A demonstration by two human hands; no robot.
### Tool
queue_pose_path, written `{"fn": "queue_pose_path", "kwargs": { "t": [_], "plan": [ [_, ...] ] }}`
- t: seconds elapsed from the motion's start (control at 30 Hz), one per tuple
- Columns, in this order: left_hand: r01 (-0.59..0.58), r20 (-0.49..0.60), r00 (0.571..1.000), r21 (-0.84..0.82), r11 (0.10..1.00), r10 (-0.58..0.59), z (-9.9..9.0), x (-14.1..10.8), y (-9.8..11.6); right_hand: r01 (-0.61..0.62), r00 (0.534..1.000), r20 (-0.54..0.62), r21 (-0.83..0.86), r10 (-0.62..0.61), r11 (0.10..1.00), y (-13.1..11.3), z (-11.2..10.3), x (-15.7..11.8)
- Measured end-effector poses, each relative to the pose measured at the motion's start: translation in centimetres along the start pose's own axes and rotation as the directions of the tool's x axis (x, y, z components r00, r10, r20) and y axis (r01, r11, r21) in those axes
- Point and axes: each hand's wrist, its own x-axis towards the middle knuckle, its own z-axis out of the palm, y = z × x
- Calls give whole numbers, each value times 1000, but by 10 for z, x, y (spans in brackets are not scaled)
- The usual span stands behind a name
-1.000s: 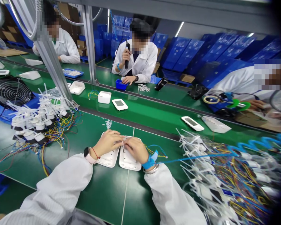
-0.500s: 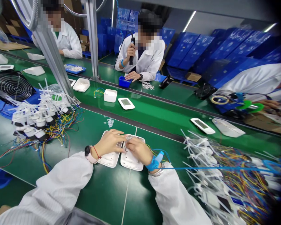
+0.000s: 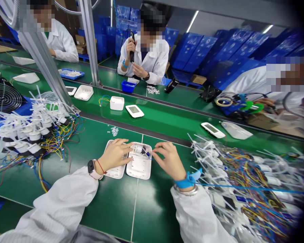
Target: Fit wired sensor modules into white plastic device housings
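Two white plastic housings lie side by side, open side up, on the green bench. My left hand rests on the left housing, its fingertips reaching across to a small white cylindrical part in the right housing. Thin wires and a small connector lie beside that part. My right hand hovers just right of the housing, with fingers apart and nothing visible between them. A blue wrist strap circles my right wrist.
Large bundles of wired white parts with cable ties lie on either side. Small white rings sit above the housings. Beyond a dark rail, a green belt carries white devices. A co-worker opposite holds a black tool.
My right hand has moved rightward off the housing and its fingers have spread. The white part and wires inside the right housing now show. The view has shifted slightly.
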Motion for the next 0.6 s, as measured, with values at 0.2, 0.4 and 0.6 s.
{"fn": "queue_pose_path", "kwargs": {
  "t": [0.2, 0.4, 0.6],
  "plan": [
    [0, -14, 1000, -12, 1000, 0, 1, -1, 0, -17, 1000, 22, -193, 22, 981, -17, 13, -5],
    [5, -7, 1000, -14, 1000, -5, 0, -1, 1, -109, 991, 34, -374, 131, 921, -31, 23, -3],
    [24, 5, 1000, -33, 999, -24, -1, -1, 1, -214, 960, 121, -262, 252, 941, -21, 23, -2]
  ]
}}
